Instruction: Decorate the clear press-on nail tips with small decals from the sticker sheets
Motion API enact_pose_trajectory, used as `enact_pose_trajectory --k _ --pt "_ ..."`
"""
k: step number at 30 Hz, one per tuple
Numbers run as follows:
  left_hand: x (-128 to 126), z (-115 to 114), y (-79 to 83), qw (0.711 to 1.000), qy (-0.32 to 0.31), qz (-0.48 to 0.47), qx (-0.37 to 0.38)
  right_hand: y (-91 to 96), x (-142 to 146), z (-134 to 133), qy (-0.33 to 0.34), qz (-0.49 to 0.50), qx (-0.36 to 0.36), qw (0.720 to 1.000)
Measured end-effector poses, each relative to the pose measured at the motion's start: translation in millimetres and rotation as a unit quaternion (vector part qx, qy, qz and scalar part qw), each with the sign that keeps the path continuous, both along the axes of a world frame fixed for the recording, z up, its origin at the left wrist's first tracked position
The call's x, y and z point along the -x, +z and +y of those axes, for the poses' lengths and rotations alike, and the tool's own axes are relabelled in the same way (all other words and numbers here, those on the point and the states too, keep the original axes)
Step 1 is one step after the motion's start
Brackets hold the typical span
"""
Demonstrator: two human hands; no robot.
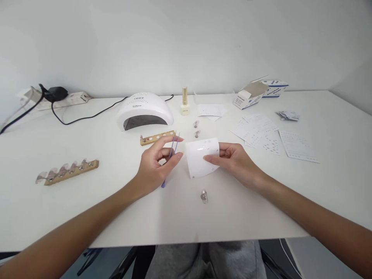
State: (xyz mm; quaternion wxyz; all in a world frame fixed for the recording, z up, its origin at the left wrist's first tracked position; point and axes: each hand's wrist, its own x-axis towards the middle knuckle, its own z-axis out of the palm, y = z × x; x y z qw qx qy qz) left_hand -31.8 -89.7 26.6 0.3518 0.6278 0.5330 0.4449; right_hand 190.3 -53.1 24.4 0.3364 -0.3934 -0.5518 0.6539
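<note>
My left hand [158,161] is closed around a pair of purple tweezers [163,183], whose two tips point up and away from me. Between the thumb and fingers of my right hand [236,161] is a curved white sticker sheet [200,161] with small scattered designs. The left fingertips are close to the sheet's left edge, with a small gap. A small nail tip on a stand [204,196] lies on the table below the sheet. Beyond the sheet are two more small nail tips [197,134]. Behind my left hand is a wooden strip with white dots [158,137].
A white nail lamp [145,110] and a gold-capped polish bottle [185,104] stand at the back. On the left, a wooden holder [72,173] carries several nail tips. Sticker sheets [255,130], foil packets [287,115] and an opened box [250,93] are on the right. A black cable [87,117] runs to the lamp.
</note>
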Motion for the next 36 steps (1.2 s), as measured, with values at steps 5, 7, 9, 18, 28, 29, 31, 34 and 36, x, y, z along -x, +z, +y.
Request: enact_pose_trajectory --k 5,7,9,18,28,29,31,34,36 --pt "-3.1 -1.0 -0.5 0.997 -0.005 0.078 0.010 -5.0 4.0 -1.6 0.014 0.006 0.035 0.999" --pt "-4.4 -0.8 1.3 0.994 -0.018 0.104 0.028 -4.9 4.1 -2.2 0.013 0.008 0.039 0.999" --pt "-5.4 -0.5 2.8 0.990 -0.043 0.123 0.046 -4.6 4.1 -2.9 0.010 0.009 0.036 0.999" --pt "-7.8 -1.4 -2.8 0.985 -0.053 0.160 0.041 -7.1 3.5 -1.8 -0.001 -0.005 0.016 1.000" --pt "-11.7 0.7 3.9 0.994 0.051 0.055 0.078 -7.6 7.0 -3.0 -0.017 0.063 0.022 0.998" --pt "-11.5 1.8 4.1 0.995 0.040 0.036 0.090 -7.2 8.0 -3.5 -0.014 0.065 0.021 0.998" --pt "-10.8 3.7 3.9 0.994 0.014 0.002 0.109 -6.5 9.2 -4.0 -0.006 0.067 0.022 0.997" --pt "-8.9 5.9 3.7 0.992 0.016 -0.025 0.120 -5.7 7.9 -3.5 0.025 0.051 0.039 0.998" --pt "-7.4 7.5 3.6 0.992 0.029 -0.031 0.119 -5.1 6.0 -3.0 0.053 0.020 0.048 0.997"
